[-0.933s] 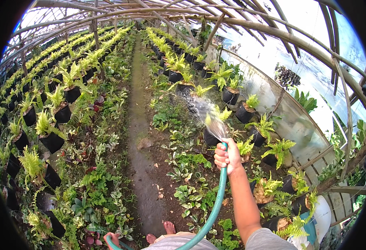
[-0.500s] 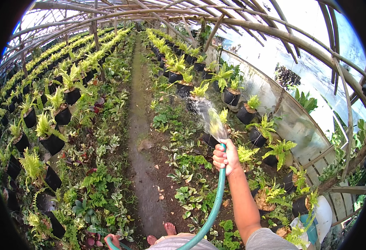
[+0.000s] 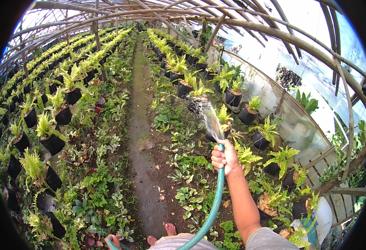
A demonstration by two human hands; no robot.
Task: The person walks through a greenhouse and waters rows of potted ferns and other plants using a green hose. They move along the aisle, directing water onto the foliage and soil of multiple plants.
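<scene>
Flexible green rubber garden hose [image 3: 214, 208] rises from the lower edge of the view, curves up past the person's body and ends at the right hand [image 3: 224, 158], raised over the right-hand bed. Right hand closed in a fist round the hose end, fingers curled on its left side, thumb toward the mouth of the hose. A fan of water spray [image 3: 210, 118] leaves the hose mouth, angled up and slightly left, reaching toward a yellow-green fern in a black plastic pot [image 3: 199, 96]. More potted ferns of the same kind stand in a row [image 3: 178, 68] running away along the right side, with low variegated leafy plants on dark soil [image 3: 183, 175] between them and the path. Left hand [image 3: 113, 241] only partly in view at the lower edge, at a second loop of the green hose; fingers seem curled round it, but the grip cannot be told for sure. Bare toes [image 3: 166, 233] show on the narrow damp earth path [image 3: 139, 137] that runs straight down the middle. Left of the path, more rows of black pots with ferns [image 3: 51, 125] above red and green ground plants. Overhead, an arched frame of bamboo poles [image 3: 233, 25] under clear sheeting; pale plastic wall [image 3: 291, 121] on the right.
</scene>
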